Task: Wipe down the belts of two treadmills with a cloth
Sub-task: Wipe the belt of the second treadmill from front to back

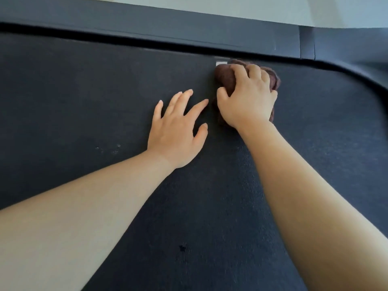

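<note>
While right hand [249, 101] grips one cloth [225, 78] | one belt [84, 91], possibly dusty

The dark treadmill belt [84, 91] is carrying a bunched brown cloth [225, 78], which is lying near its far edge, touching a small white mark [220, 64]. The right hand [249, 99] is gripping the cloth from above, and the left hand [178, 127] is resting flat just beside it. Pale specks [109, 149] and a dark spot [183, 247] are showing nearer the person.

Bare forearms lead to the left hand [176, 131] and right hand [247, 101]; the fingernails seem plain, slightly long.
</note>
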A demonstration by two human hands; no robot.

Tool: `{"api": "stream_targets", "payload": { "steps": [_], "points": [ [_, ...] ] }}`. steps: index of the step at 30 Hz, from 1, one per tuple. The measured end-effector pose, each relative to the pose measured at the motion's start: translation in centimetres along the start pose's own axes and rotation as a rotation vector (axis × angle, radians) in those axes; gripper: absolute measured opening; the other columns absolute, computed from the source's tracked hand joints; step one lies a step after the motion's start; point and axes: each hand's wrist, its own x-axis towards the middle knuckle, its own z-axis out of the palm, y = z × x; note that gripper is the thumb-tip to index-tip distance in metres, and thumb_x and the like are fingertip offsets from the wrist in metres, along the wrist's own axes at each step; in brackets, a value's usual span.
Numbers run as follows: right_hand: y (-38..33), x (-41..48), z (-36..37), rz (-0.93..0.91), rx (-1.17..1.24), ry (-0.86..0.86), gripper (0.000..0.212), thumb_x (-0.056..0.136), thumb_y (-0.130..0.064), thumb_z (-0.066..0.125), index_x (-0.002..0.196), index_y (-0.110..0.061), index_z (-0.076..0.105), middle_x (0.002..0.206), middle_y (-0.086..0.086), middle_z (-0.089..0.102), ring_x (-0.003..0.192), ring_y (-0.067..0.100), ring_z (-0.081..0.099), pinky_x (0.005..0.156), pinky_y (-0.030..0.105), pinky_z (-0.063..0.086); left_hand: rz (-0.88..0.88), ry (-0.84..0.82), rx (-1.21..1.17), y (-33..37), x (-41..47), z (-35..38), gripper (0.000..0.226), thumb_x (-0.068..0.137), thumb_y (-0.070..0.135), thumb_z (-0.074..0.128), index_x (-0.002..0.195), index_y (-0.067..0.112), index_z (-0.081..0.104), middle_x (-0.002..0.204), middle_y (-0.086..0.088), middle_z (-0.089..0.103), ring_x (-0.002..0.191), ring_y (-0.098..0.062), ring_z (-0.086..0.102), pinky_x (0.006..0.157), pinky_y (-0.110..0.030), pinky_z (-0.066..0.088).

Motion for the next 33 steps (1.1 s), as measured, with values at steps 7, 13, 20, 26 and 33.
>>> {"api": "stream_targets", "payload": {
  "steps": [7, 13, 20, 26, 33],
  "points": [
    [0.9, -9.2, -0.3, 0.073, -0.005, 0.061, 0.054, 0.089, -0.043, 0.048, 0.141, -0.03, 0.041, 0.149, 0.001, 0.036, 0.138, 0.024, 0.027, 0.102, 0.052, 0.033, 0.021, 0.004, -0.023, -0.1, 0.1, 0.2, 0.052, 0.094, 0.043, 0.034, 0.145, 0.035, 0.027, 0.158, -0.001, 0.013, 0.146, -0.018, 0.005, 0.116, -0.05, 0.002],
    [-0.3, -17.8, -0.6, 0.156, 0.017, 0.067, 0.054, 0.088, -0.043, 0.051, 0.139, -0.031, 0.042, 0.149, -0.002, 0.036, 0.138, 0.022, 0.026, 0.102, 0.053, 0.033, 0.087, -0.114, 0.006, -0.6, -0.8, -1.2, 0.052, 0.098, 0.042, 0.028, 0.149, 0.031, 0.02, 0.16, -0.003, 0.006, 0.146, -0.021, 0.001, 0.117, -0.047, 0.002],
    [-2.9, -17.8, 0.5, 0.068, 0.037, 0.031, 0.055, 0.087, -0.045, 0.053, 0.139, -0.031, 0.044, 0.15, -0.001, 0.035, 0.14, 0.023, 0.025, 0.105, 0.054, 0.027, 0.159, -0.114, 0.068, -6.2, -3.4, -3.1, 0.051, 0.096, 0.048, 0.032, 0.145, 0.041, 0.023, 0.159, 0.003, 0.011, 0.146, -0.017, 0.006, 0.116, -0.051, 0.004],
    [-4.4, -11.3, 1.1, 0.031, 0.022, -0.018, 0.054, 0.09, -0.046, 0.05, 0.141, -0.031, 0.04, 0.153, 0.0, 0.03, 0.142, 0.023, 0.021, 0.108, 0.055, 0.024, 0.111, -0.042, 0.016, -6.3, -2.9, -2.6, 0.063, 0.091, 0.051, 0.042, 0.147, 0.03, 0.023, 0.156, 0.01, 0.019, 0.144, -0.009, 0.012, 0.117, -0.048, 0.004],
    [-5.2, -2.0, 1.6, -0.003, 0.021, -0.026, 0.055, 0.09, -0.045, 0.048, 0.141, -0.027, 0.04, 0.152, 0.004, 0.031, 0.141, 0.026, 0.022, 0.108, 0.056, 0.024, 0.1, -0.056, 0.05, -6.5, -2.7, -2.5, 0.072, 0.089, 0.057, 0.034, 0.15, 0.023, 0.018, 0.158, 0.012, 0.01, 0.145, -0.006, 0.005, 0.117, -0.046, 0.002]
  ]
}}
